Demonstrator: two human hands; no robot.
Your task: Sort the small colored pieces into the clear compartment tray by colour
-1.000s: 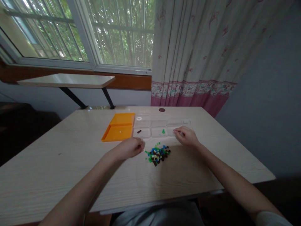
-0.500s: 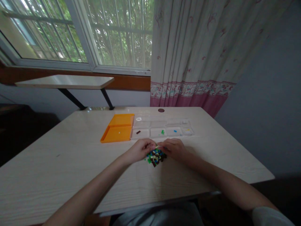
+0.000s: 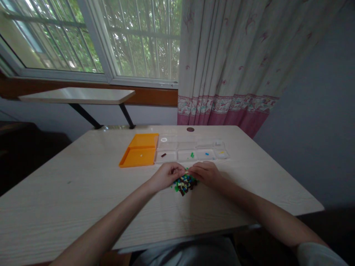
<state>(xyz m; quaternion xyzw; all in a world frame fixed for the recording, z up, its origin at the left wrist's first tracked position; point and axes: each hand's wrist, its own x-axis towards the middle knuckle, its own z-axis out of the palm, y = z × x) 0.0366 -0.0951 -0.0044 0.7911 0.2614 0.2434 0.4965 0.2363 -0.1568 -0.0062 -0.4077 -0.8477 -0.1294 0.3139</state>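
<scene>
— Where are the hands of the person?
— Both rest on the table (image 3: 83,192). The left hand (image 3: 166,176) and the right hand (image 3: 205,173) have curled fingers, and their fingertips almost meet over the pile of small bricks (image 3: 185,183). Whether they pinch a brick cannot be told; it is too small.
— And the pile?
— It lies between the two hands, touching both, partly under the fingers. The bricks are green, blue, brown and yellow.
— What is behind?
— A clear sorting tray (image 3: 186,145), just beyond the hands. Its near compartments hold a brown piece (image 3: 164,155), a green piece (image 3: 191,154) and a blue piece (image 3: 206,153). An orange lid (image 3: 140,150) touches its left side. Farther stand a curtain (image 3: 222,55) and a window (image 3: 124,37).
</scene>
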